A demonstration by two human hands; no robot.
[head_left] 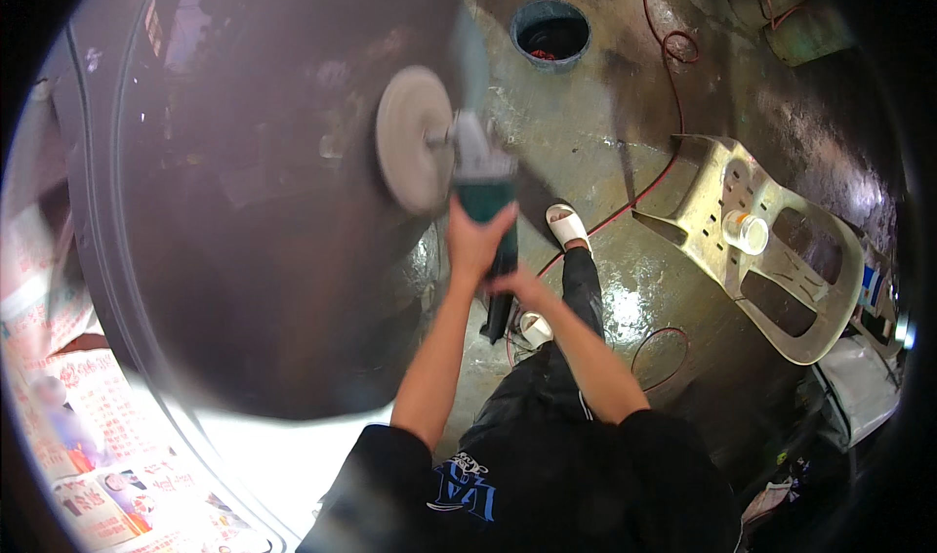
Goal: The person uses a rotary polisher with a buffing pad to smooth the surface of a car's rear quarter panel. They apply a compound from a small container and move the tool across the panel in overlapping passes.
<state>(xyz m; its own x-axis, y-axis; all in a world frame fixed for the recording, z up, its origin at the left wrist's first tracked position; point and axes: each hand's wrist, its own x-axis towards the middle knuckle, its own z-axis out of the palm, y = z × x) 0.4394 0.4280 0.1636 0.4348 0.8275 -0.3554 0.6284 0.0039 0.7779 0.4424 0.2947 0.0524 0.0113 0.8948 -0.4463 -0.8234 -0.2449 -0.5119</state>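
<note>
Gripping a handheld polisher (485, 197) with both hands, the person presses its round buffing disc (414, 152) against a large, dark, glossy metal dish (254, 260) that stands on edge and fills the left of the view. The left hand (475, 244) is clenched around the green body of the tool, just behind its grey metal head. The right hand (517, 282) is wrapped around the black rear handle lower down; its fingers are mostly hidden behind the tool, but the grasp looks closed. The disc is pale grey, flat and circular, seen at an angle, with its face touching the brownish, mirror-like surface of the dish. That surface shows blurred reflections, and its rim curves down toward the lower left, where it lies bright.

Below the tool, the person's two feet in white sandals (567, 225) stand on a wet, shiny concrete floor (605, 143). A red cable (673, 94) snakes across the floor. A tipped-over beige plastic chair (781, 250) lies to the right with a small cup (748, 231) resting on it. A round bucket (551, 32) stands farther off.
</note>
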